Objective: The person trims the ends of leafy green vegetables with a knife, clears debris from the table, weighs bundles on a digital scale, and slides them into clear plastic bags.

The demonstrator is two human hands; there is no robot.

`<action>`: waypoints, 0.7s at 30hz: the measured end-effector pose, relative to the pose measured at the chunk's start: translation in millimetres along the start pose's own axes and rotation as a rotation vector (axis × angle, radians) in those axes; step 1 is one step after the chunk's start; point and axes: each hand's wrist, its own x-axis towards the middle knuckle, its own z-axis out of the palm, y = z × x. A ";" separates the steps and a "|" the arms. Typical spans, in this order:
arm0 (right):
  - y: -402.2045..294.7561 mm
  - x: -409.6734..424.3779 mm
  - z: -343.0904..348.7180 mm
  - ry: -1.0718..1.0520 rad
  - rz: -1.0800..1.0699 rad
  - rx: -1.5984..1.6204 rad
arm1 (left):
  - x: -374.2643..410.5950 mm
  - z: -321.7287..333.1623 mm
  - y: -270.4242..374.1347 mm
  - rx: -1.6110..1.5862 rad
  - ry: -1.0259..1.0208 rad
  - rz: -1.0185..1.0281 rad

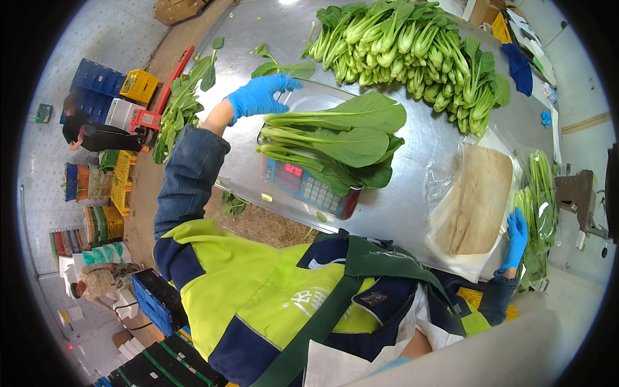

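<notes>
My left hand (261, 96), in a blue glove, hovers with thumb and fingers apart at the stem end of a bunch of leafy greens (348, 140). That bunch lies across a digital scale (309, 186) with a lit red display and a keypad. My right hand (516, 239), also gloved in blue, is at the right side of the table beside greens in a clear plastic bag (541, 193). Whether its fingers grip the bag cannot be made out. Between the scale and this hand lies a stack of clear plastic bags (483, 193) with a brown sheet.
A large heap of bok choy-like greens (401, 53) covers the far side of the steel table (391, 208). Loose leaves (181, 104) lie at its left edge. Leftward stand a red pallet jack (145, 121), stacked crates (96, 80) and two people (82, 128). A blue cloth (517, 67) lies far right.
</notes>
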 end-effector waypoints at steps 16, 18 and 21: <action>110.1 -39.8 23.9 0.191 -0.016 -0.386 | 292.3 43.3 -1.0 -0.124 0.579 -0.072; 114.6 -47.8 27.7 0.212 0.056 -0.251 | 333.3 53.2 35.9 0.093 0.558 -0.151; 111.2 -41.9 41.6 0.183 0.107 -0.133 | 361.6 68.3 25.5 0.256 0.536 -0.222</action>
